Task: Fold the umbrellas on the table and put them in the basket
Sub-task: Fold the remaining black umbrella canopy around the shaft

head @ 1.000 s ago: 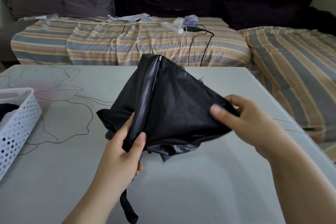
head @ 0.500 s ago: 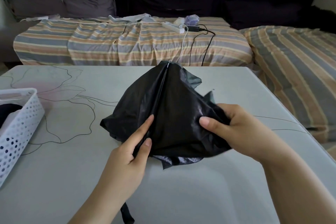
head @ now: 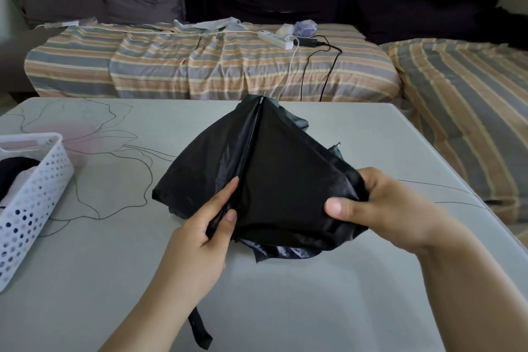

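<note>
Strap: a black strap (head: 200, 330) hangs down nearest to me, below my left wrist, its end lying on the table.
My left hand: my left hand (head: 204, 230) holds the near left edge of the black umbrella (head: 285, 180), thumb on top of the cloth and forefinger laid straight along a rib, the other fingers tucked under the fabric.
My right hand: my right hand (head: 380, 208) grips the near right corner of the canopy, thumb pressed on top and fingers curled round the bunched edge.
Umbrella: it sits in the middle of the table (head: 285, 308), between my two hands, the canopy loose and crumpled, rising to a peak at the far end. A shiny grey fold shows under the near edge. One rib tip (head: 339, 144) pokes out on the right side.
Basket: a white perforated basket (head: 37, 194) stands on the table at my left, well apart from the umbrella, with something dark inside that I cannot make out.
Table: pale grey, with a flower outline drawn across its left half.
Sofa: beyond the table, a sofa (head: 200, 66) under a striped cover, dark cushions behind.
On the sofa: a white power strip (head: 275, 39) with cables trailing toward the table.
</note>
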`<state>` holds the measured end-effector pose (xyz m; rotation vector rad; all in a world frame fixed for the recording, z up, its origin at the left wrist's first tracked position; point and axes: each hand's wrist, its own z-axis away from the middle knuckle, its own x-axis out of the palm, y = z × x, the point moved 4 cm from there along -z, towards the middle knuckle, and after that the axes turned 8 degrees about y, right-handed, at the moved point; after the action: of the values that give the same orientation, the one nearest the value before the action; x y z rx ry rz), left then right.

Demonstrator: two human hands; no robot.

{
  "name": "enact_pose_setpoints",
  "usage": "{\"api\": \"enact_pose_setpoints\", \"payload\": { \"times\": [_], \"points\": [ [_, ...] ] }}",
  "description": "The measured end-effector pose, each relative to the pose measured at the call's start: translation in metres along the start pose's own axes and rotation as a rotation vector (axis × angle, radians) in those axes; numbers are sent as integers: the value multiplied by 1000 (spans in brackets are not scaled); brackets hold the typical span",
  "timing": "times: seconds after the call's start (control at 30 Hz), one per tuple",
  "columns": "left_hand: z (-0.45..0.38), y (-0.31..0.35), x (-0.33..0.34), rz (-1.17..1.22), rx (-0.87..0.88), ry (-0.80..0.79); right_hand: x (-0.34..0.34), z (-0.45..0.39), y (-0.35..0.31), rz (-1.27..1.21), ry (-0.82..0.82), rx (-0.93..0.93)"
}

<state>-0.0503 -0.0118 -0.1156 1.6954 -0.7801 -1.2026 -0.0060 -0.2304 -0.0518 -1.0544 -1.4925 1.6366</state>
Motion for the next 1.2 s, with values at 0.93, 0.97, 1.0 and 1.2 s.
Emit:
{"api": "enact_pose_setpoints", "payload": {
  "times": [0.93,0.97,1.0,1.2],
  "points": [
    [-4,-13,-2,-67,1,-42,38,0,21,-56,-466,198],
    [-4,-13,-1,-73,-4,-45,39,-1,23,-57,-496,215],
    [-5,-13,-1,-80,-9,-44,40,0,24,-58,-530,230],
    [-10,-15,-7,-71,-31,13,37,-1,32,6,-488,108]
  ]
}}
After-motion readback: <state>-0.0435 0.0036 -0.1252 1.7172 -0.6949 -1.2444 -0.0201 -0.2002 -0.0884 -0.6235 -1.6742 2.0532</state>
